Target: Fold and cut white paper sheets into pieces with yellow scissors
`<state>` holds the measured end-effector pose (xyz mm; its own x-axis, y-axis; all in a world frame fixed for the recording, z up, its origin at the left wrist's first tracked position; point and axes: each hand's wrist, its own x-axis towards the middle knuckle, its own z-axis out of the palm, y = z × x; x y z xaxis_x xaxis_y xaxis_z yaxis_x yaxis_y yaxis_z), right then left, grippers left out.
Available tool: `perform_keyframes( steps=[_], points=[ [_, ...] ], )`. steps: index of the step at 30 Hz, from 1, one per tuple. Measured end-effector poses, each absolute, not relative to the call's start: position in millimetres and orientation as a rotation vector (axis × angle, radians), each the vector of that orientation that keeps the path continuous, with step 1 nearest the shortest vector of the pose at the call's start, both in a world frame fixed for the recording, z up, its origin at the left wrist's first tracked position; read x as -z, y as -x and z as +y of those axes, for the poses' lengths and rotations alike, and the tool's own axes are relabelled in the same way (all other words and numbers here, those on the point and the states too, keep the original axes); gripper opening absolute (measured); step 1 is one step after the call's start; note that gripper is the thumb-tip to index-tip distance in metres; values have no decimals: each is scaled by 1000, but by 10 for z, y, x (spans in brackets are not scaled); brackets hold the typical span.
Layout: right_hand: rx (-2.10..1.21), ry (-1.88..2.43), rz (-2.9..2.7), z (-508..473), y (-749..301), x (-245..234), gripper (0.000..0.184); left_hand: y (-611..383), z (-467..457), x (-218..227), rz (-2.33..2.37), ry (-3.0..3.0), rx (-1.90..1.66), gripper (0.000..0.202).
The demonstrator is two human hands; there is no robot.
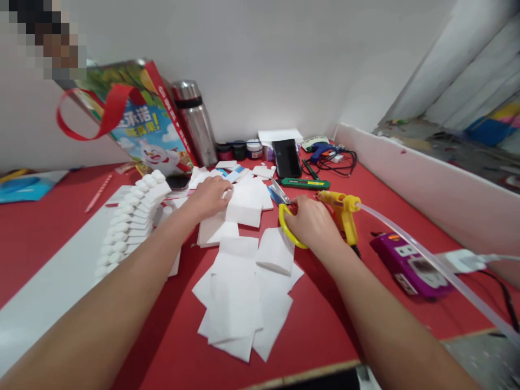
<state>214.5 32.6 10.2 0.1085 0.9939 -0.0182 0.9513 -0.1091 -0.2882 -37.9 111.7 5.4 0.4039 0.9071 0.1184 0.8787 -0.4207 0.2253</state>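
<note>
My right hand grips the yellow-handled scissors, whose metal blades point away toward the back of the table. My left hand is closed at the left edge of a white paper piece; the fingertips are partly hidden. Beneath that piece lies a stack of white squares. Nearer to me, many loose white paper sheets overlap in a fan on the red table. By my left forearm stands a curved row of white pieces with rounded, padded tops.
Right of the scissors lie a yellow glue gun and a purple power strip. Behind are a green utility knife, a phone, paint jars, a steel flask and a printed gift box. A low white wall borders the right.
</note>
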Motion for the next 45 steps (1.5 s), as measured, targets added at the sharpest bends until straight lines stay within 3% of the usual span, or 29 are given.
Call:
perform_keyframes(
  steps=[9,14,23,28,31,33,37,40,41,43,45],
  points=[
    [-215,2245,-2024,291,-2118,-127,26,317,1008,-45,1567,-2641,-424,22],
    [-131,2262,-2082,252,-2096,-135,26,340,1032,48,1609,-2625,-490,28],
    [124,2077,-2156,88,-1981,-205,26,307,977,-22,1614,-2587,-572,11],
    [60,1504,-2277,207,-1777,-213,38,254,791,-259,1571,-2430,-756,8],
    [-4,1518,-2436,309,-1672,-268,21,251,733,-386,1531,-2353,-876,7],
    [-112,1509,-2466,325,-1673,-387,21,278,716,-451,1540,-2305,-1003,6],
    [-375,1401,-2377,247,-1833,-740,16,340,649,-553,1415,-1828,-1560,23],
    [-741,1293,-2395,234,-1985,-851,7,342,525,-576,1194,-1306,-1773,38],
    [-863,1300,-2356,254,-2022,-827,9,339,474,-562,1145,-1158,-1769,41],
    [-939,1415,-2103,320,-2068,-702,30,342,374,-492,1090,-925,-1705,44],
    [-724,1525,-1704,393,-2074,-535,44,355,292,-386,1081,-807,-1621,43]
  ],
)
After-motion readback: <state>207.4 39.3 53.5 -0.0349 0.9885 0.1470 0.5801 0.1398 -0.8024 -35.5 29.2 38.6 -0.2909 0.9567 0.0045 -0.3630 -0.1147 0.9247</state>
